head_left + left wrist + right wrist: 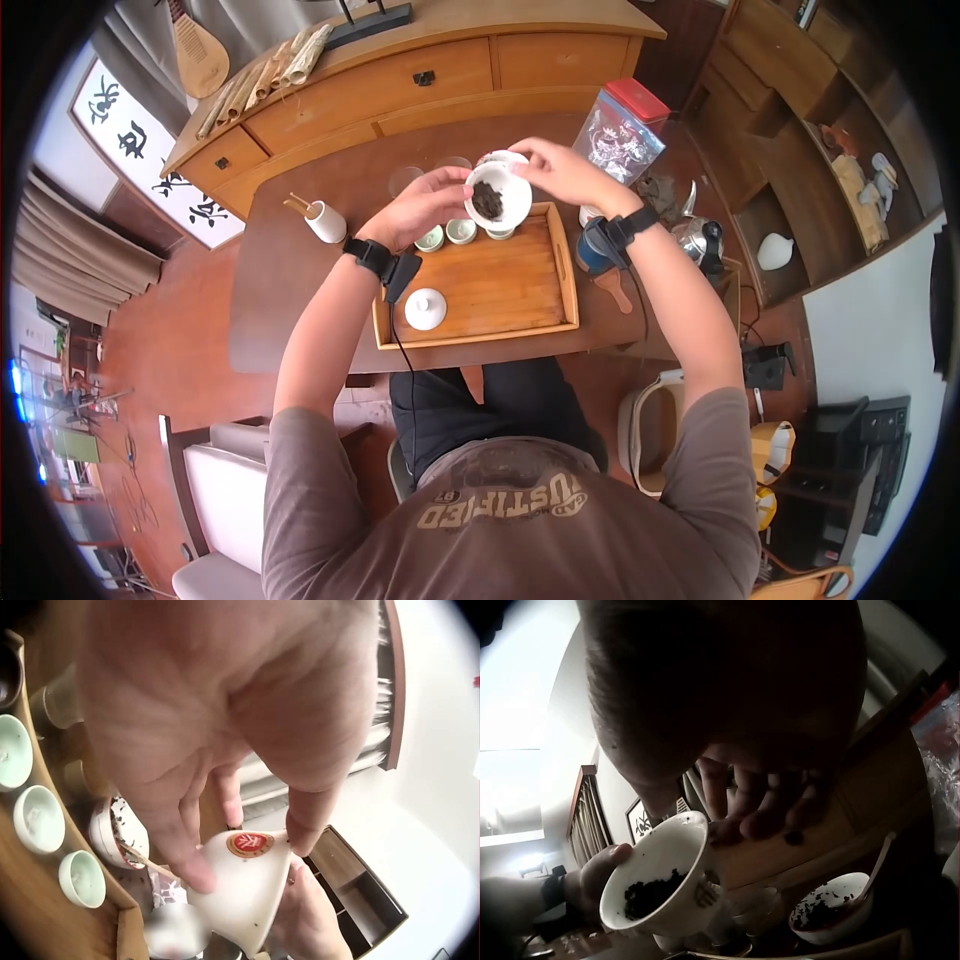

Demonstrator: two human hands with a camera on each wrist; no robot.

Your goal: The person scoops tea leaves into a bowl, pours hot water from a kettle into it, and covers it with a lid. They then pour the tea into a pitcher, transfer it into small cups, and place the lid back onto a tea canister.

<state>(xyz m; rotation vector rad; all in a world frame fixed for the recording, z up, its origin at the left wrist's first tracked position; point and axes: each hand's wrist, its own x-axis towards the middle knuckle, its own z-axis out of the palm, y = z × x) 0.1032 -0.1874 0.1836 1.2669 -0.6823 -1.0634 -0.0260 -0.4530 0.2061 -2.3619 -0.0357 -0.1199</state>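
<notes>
Both hands hold up a white gaiwan bowl (513, 203) above the far side of the wooden tray (480, 338). Dark tea leaves (652, 894) lie inside the tilted bowl. My left hand (428, 208) pinches its side between thumb and fingers; a red round emblem (250, 844) shows there. My right hand (570, 176) grips the rim from the other side, thumb and fingers at the edge. A white knobbed lid (425, 309) sits at the tray's near left. Several pale green cups (39, 819) line the tray's far edge, partly hidden by the hands.
Beyond the tray stands another bowl with tea leaves and a wooden scoop (829, 909). A white tool holder (326, 223) stands left on the table. At right are a plastic bag (617, 140), a red tin (638, 100), a blue container (592, 254) and a kettle (700, 240).
</notes>
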